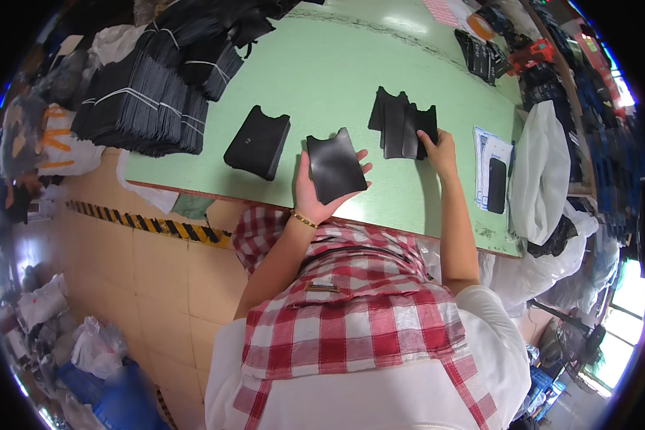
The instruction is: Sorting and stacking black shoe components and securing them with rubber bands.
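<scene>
My left hand (308,192), palm up, holds a smooth black cut piece (337,168) with a curved notch in its top edge, like a leather or vinyl panel. The thumb lies along its left side and fingertips show past the right. Farther right, my right hand (443,153) pinches the edge of the rightmost black piece (421,129) in a fanned, overlapping group (393,125) on the table. Left of my left hand lies a neat stack of similar notched black pieces (258,142). How many pieces my left hand holds, I cannot tell.
Bundles of black pieces (140,100) tied with white string fill the left of the green table (301,64). On the right lie a black phone (497,185), papers (481,154) and a white plastic bag (545,172). A tape roll (480,27) sits far right.
</scene>
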`<state>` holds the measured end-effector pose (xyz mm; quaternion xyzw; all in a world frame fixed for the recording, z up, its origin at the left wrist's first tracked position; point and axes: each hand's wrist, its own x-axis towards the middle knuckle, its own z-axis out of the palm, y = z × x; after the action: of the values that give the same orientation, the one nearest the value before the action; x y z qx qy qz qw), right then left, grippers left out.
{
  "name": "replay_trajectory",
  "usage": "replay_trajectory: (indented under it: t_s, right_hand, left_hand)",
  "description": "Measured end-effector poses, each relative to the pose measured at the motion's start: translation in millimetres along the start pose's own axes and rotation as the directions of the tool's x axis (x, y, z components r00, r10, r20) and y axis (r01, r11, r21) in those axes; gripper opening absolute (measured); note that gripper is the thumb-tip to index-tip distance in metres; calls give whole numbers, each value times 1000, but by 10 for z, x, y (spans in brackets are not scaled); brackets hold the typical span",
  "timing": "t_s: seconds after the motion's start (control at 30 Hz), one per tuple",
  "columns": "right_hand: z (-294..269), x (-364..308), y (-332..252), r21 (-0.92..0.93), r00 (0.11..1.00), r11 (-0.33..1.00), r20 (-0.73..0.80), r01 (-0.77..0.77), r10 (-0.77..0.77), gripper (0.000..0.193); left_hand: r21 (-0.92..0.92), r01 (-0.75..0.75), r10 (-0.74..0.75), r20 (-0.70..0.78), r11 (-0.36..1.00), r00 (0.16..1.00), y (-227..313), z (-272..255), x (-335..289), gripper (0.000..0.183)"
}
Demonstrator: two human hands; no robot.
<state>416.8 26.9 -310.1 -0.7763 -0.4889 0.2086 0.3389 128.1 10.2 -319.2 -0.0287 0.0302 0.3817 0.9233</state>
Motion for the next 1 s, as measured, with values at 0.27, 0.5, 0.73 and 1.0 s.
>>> replay_trajectory:
  t_s: [0.27, 0.5, 0.73, 1.0]
  right_hand:
    - [-221, -140, -231, -254, 976, 964, -174, 84, -131, 25]
    - [-107, -466, -943, 545, 901, 824, 420, -156, -106, 28]
    - [190, -387, -654, -34, 966, 966, 54, 255, -253, 48]
    - [25, -1, -53, -168, 997, 983, 1, -71, 72, 58]
  left_hand:
    - [8, -3, 3, 34, 1000, 999, -3, -47, 17, 80]
    - [-46, 10, -12, -34, 999, 999, -12, -17, 6, 75]
    - [0, 58, -58, 32, 998, 998, -12, 8, -5, 77]
    - [54, 53, -51, -43, 997, 998, -26, 25, 21, 79]
